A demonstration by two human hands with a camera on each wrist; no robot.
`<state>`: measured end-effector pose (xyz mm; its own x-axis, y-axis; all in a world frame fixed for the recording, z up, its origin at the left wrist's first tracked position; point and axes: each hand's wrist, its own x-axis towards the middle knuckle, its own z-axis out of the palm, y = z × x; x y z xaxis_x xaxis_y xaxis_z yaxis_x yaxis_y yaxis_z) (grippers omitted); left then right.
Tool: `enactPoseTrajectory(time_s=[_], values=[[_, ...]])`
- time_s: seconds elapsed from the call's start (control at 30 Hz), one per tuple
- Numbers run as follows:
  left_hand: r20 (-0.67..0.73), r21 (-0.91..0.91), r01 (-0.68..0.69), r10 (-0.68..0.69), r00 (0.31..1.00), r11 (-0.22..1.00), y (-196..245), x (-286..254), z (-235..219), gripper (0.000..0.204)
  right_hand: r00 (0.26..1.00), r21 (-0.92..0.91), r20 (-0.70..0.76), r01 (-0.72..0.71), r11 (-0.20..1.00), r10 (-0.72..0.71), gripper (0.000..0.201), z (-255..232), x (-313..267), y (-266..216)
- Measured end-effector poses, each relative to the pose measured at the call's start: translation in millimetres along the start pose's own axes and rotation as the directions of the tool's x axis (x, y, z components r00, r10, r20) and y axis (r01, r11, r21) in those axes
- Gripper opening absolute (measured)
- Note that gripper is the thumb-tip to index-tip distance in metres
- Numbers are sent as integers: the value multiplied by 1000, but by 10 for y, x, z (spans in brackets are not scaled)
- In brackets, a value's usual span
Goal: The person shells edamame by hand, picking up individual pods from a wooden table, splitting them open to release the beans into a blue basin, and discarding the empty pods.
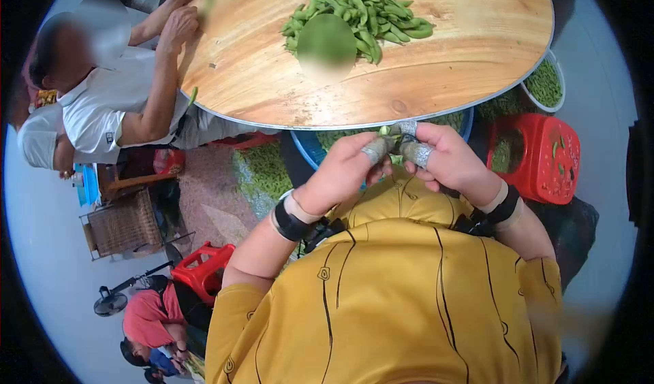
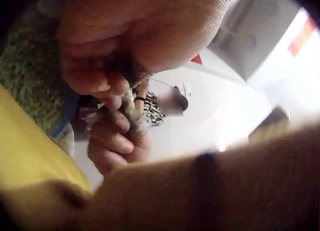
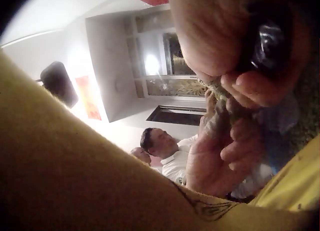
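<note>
My two hands meet just off the near edge of the round wooden table (image 1: 470, 71), thumbs and fingertips wrapped in silvery tape. My left hand (image 1: 344, 169) and right hand (image 1: 455, 159) pinch a small green soybean pod (image 1: 385, 131) between them, mostly hidden by the fingers. In the right wrist view, a dark shiny thing (image 3: 270, 41) lies against my right palm; its kind does not show. Below the hands, a blue basin (image 1: 312, 154) holds shelled green beans. A pile of green soybean pods (image 1: 371, 16) lies on the table.
A person in a white shirt (image 1: 116, 98) sits at the table's left. Red stools (image 1: 555, 159) stand at right and lower left. A white bucket (image 1: 562, 88) of beans is at right. More beans (image 1: 262, 173) cover the floor at left. Farther back is a person in red (image 1: 150, 316).
</note>
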<state>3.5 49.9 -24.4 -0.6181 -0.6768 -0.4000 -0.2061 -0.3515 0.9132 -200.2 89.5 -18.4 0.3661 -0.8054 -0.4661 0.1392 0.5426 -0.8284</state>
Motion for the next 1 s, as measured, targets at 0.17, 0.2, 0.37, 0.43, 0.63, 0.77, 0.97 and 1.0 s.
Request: enactPoseTrajectory(time_s=[0.17,0.2,0.37,0.43,0.63,0.77,0.97,1.0], values=[[228,-378,213,-132,965,901,-75,-28,-90,22,1000,-201,6,-3,980,5,24,-9,-47,-103],[231,-380,216,-134,964,899,-69,-22,-63,22,1000,-199,4,-7,980,8,24,-21,9,-51],[147,-36,207,-200,969,978,-9,-74,68,19,887,-639,82,396,660,-454,20,-39,114,43],[158,-9,210,-206,966,978,-33,-86,91,19,886,-697,99,387,604,-453,19,-45,94,70],[221,-11,258,-249,943,966,-257,-5,119,21,854,-825,158,391,409,-496,19,-53,131,278],[172,-278,423,-389,905,862,-341,117,159,19,864,-832,81,333,443,-497,23,-91,165,352],[343,-439,500,-375,861,747,-412,257,83,16,904,-745,-23,269,610,-427,25,-252,203,492],[342,-419,504,-382,858,756,-424,271,84,16,907,-745,-24,264,612,-421,25,-251,213,503]])
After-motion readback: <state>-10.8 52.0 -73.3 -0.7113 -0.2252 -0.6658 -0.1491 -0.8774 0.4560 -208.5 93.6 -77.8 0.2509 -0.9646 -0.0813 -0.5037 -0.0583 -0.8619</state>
